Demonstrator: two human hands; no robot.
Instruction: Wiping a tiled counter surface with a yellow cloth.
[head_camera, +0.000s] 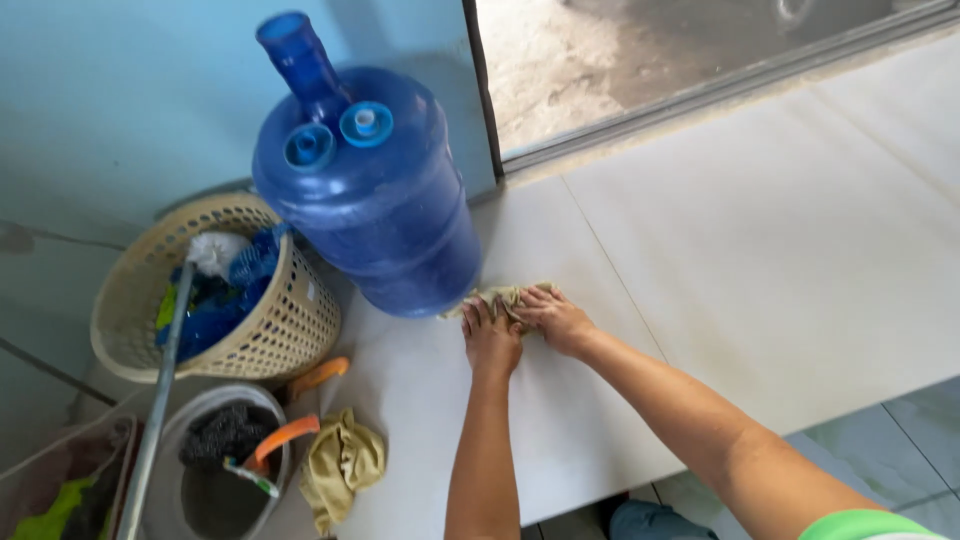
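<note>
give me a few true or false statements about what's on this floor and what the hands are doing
1. Both hands, left hand and right hand, press on a rag. True.
2. The rag lies far from the blue water jug. False: it sits right at the jug's base.
3. The woven basket is red. False: it is cream.
4. A second cloth lies beside a round tub. True.
</note>
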